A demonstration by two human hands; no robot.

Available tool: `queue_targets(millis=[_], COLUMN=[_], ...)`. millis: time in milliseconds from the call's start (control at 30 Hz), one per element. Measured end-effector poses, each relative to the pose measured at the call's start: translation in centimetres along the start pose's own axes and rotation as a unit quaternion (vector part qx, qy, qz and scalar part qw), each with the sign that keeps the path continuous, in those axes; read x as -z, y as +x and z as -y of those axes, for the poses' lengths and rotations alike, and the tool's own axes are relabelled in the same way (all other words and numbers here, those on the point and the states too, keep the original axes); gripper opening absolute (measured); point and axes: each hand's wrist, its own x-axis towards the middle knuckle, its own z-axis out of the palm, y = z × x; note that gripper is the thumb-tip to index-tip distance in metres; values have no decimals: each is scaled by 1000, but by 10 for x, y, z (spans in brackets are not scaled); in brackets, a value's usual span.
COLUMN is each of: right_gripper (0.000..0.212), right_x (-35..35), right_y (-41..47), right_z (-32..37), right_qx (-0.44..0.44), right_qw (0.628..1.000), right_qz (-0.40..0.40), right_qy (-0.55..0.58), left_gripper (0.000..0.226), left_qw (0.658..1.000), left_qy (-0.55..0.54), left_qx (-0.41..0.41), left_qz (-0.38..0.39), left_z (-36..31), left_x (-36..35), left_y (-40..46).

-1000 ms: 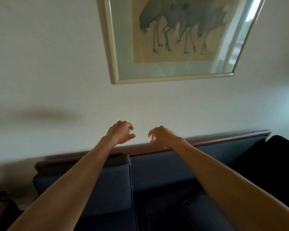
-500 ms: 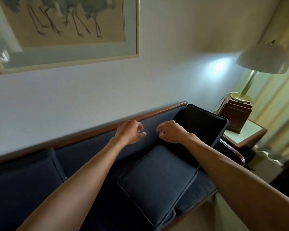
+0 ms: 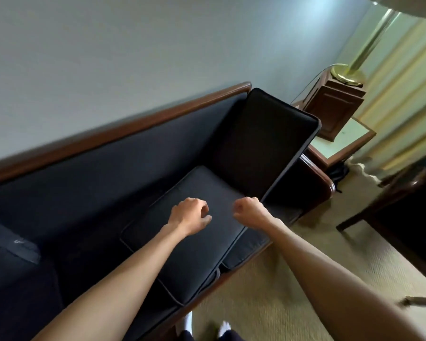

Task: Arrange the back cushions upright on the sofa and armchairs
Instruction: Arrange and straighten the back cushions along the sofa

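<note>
A dark blue sofa (image 3: pixel 89 168) with a wooden top rail runs along the wall. One dark back cushion (image 3: pixel 182 257) lies flat on the seat at the right end. Another dark cushion (image 3: pixel 263 143) stands leaning against the right armrest. A third cushion (image 3: pixel 10 262) shows at the far left. My left hand (image 3: pixel 191 215) hovers over the flat cushion with fingers loosely curled, holding nothing. My right hand (image 3: pixel 250 211) is a closed fist beside it, over the cushion's right edge, also holding nothing.
A side table (image 3: pixel 340 146) stands right of the sofa with a wooden box (image 3: pixel 335 107) and a brass lamp (image 3: pixel 354 67) on it. Yellow curtains (image 3: pixel 403 99) hang behind. A dark wooden armchair (image 3: pixel 403 212) is at the right on beige carpet.
My view swung right and down along the sofa, from the picture on the wall to the right end. Both hands dropped from the top rail to above the flat cushion.
</note>
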Motion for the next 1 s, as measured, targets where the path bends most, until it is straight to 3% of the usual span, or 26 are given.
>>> queue_targets(millis=[167, 267, 433, 567, 733, 867, 1000], right_gripper=[6, 41, 79, 102, 94, 86, 90], right_x=[-70, -116, -178, -215, -239, -243, -229], right_y=[52, 95, 144, 168, 190, 204, 190], right_z=[-68, -106, -155, -181, -186, -182, -155], right_qx=[-61, -137, -288, -308, -310, -332, -369], right_qw=[994, 972, 876, 809, 748, 744, 741], right_qz=[42, 60, 79, 97, 121, 144, 109], right_qy=[80, 182, 378, 491, 574, 561, 550], left_gripper=[29, 39, 78, 89, 97, 95, 85], left_qw=[999, 998, 986, 984, 985, 987, 988], left_qy=[33, 42, 137, 163, 168, 153, 130], left_qx=[-9, 4, 31, 46, 35, 52, 73], left_qz=[41, 56, 87, 60, 12, 7, -45], left_z=[14, 25, 35, 39, 51, 48, 38], left_x=[-107, -171, -265, -316, -346, -344, -324], left_y=[28, 44, 57, 57, 54, 50, 31])
